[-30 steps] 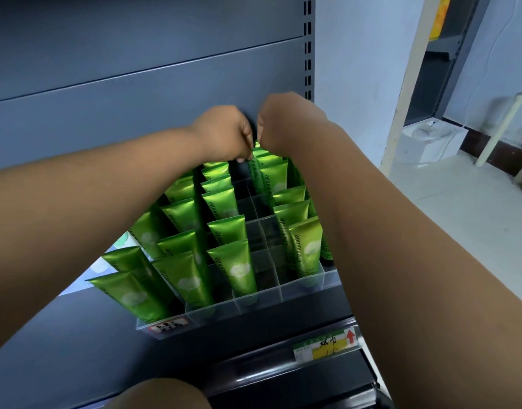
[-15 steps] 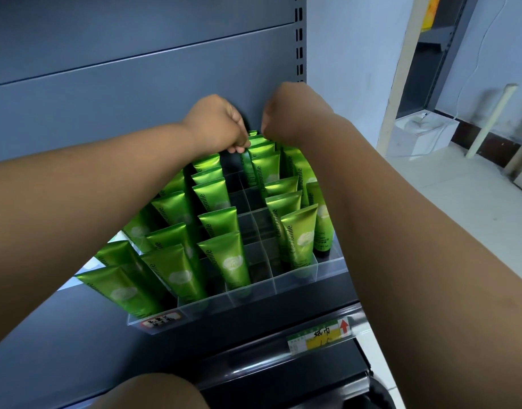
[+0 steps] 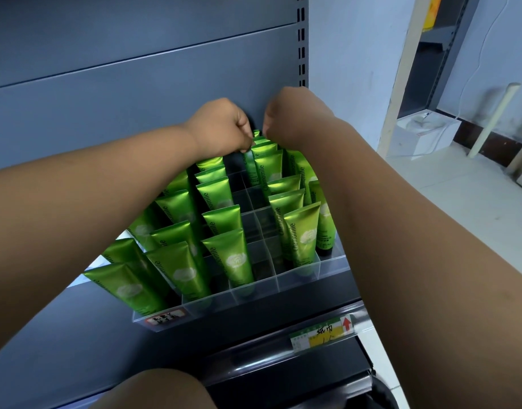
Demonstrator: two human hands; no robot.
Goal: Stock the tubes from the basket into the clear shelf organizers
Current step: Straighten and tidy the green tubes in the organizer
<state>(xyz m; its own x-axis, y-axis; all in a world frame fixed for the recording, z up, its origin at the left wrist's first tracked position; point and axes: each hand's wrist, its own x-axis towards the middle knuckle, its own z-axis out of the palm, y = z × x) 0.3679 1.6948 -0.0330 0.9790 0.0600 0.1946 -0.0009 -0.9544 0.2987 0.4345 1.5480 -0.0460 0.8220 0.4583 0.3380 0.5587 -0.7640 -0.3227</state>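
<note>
— So, what is logged at the shelf?

— Entry 1: clear organizer (image 3: 253,293), on the grey shelf (image 3: 76,335), front wall toward me. Entry 2: green tubes (image 3: 236,261), standing cap-down in its cells, most of them leaning. Entry 3: 1 column of cells (image 3: 262,231) near the middle, empty along most of its length.

— And your hands?

— Left hand (image 3: 221,128): narrow grip, fingers curled, fingertips pinching the crimped top of the back-row tube (image 3: 255,140). That tube stands at the far end of the organizer, close to the back panel (image 3: 135,113). Right hand (image 3: 295,116): its back faces me, just beside the same tube. Its fingers are hidden, so I cannot tell whether that grip holds anything.

— The basket?

— Not plainly in view.

— Hazards from here?

— Hazard 1: the tube may seat astride a divider instead of inside 1 cell, because my own hands block my sight of the cell mouth. Hazard 2: both forearms pass low over the front rows, so a careless withdrawal could brush the leaning tubes and tip them against their neighbours. Hazard 3: pressing hard on the crimp could bend the soft tube or nudge the light organizer along the shelf.
</note>
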